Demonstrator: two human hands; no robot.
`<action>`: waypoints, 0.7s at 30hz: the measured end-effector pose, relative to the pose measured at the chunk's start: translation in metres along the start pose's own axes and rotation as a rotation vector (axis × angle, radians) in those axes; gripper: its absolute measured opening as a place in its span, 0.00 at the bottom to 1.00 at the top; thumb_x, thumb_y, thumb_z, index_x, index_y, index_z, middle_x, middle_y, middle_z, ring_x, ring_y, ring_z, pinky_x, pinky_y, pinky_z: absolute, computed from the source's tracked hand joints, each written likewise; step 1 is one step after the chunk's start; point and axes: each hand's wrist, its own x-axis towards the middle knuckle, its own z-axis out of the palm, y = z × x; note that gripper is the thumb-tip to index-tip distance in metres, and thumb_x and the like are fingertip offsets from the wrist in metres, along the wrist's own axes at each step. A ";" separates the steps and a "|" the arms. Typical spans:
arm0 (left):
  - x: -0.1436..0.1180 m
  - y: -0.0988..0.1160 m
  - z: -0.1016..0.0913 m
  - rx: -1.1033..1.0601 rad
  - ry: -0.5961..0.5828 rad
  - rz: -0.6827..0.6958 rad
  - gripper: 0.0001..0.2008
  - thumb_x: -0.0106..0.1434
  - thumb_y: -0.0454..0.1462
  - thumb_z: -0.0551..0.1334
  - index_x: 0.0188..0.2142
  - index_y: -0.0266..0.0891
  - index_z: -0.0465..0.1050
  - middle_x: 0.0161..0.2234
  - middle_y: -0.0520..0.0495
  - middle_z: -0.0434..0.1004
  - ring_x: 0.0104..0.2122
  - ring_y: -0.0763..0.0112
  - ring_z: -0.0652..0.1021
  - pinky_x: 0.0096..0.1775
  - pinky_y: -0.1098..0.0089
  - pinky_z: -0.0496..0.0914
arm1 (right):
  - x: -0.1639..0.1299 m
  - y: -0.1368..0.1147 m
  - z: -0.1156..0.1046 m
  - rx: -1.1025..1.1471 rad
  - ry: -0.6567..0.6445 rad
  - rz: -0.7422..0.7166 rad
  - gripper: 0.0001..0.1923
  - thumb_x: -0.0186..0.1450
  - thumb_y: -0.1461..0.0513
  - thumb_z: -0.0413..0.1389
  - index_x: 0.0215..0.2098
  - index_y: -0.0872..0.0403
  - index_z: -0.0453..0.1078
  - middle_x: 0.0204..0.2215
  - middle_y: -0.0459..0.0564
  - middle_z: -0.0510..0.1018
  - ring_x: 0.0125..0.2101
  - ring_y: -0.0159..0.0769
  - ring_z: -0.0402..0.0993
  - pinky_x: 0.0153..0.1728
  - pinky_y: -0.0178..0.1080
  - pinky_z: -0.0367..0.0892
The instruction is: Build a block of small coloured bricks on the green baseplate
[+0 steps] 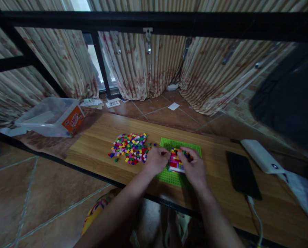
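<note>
You are mid-build, it seems: both hands meet over the small multicoloured brick block (176,162) sitting on the flat green studded baseplate (181,146) at the table's middle. Your left hand (156,160) curls loosely against the block's left side; your right hand (193,167) pinches its far edge. Pressing the next piece home likely calls for steadying the block, with the loose pile of coloured bricks (130,148) just left.

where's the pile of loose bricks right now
In the head view, the pile of loose bricks lies on the wooden board, just to the left of the left hand and the green baseplate.
</note>
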 end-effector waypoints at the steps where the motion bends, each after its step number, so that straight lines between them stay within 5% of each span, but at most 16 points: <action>1: 0.002 -0.002 -0.004 0.017 0.009 0.013 0.12 0.58 0.35 0.57 0.25 0.36 0.78 0.22 0.51 0.76 0.25 0.73 0.73 0.29 0.74 0.64 | 0.000 0.001 -0.001 0.032 0.002 0.032 0.20 0.59 0.49 0.57 0.42 0.53 0.76 0.41 0.53 0.78 0.40 0.41 0.74 0.43 0.45 0.68; 8: 0.022 -0.024 -0.066 0.258 0.265 -0.002 0.13 0.58 0.30 0.56 0.31 0.36 0.80 0.28 0.48 0.80 0.32 0.69 0.78 0.37 0.73 0.69 | 0.002 0.008 -0.005 0.059 0.006 0.156 0.23 0.59 0.46 0.57 0.42 0.54 0.76 0.40 0.55 0.80 0.38 0.43 0.75 0.41 0.46 0.69; 11: 0.025 -0.028 -0.080 0.395 0.235 0.006 0.14 0.57 0.28 0.55 0.35 0.37 0.80 0.35 0.45 0.82 0.38 0.66 0.79 0.42 0.71 0.70 | 0.003 0.009 -0.005 0.038 -0.002 0.139 0.23 0.59 0.46 0.57 0.41 0.54 0.77 0.41 0.55 0.80 0.39 0.44 0.75 0.42 0.47 0.68; 21: 0.019 -0.022 -0.053 0.662 0.020 0.114 0.18 0.58 0.29 0.55 0.42 0.43 0.79 0.41 0.48 0.82 0.43 0.67 0.78 0.47 0.71 0.70 | 0.003 0.009 -0.006 -0.035 -0.023 0.140 0.23 0.59 0.47 0.56 0.43 0.53 0.77 0.42 0.55 0.80 0.41 0.45 0.75 0.43 0.47 0.68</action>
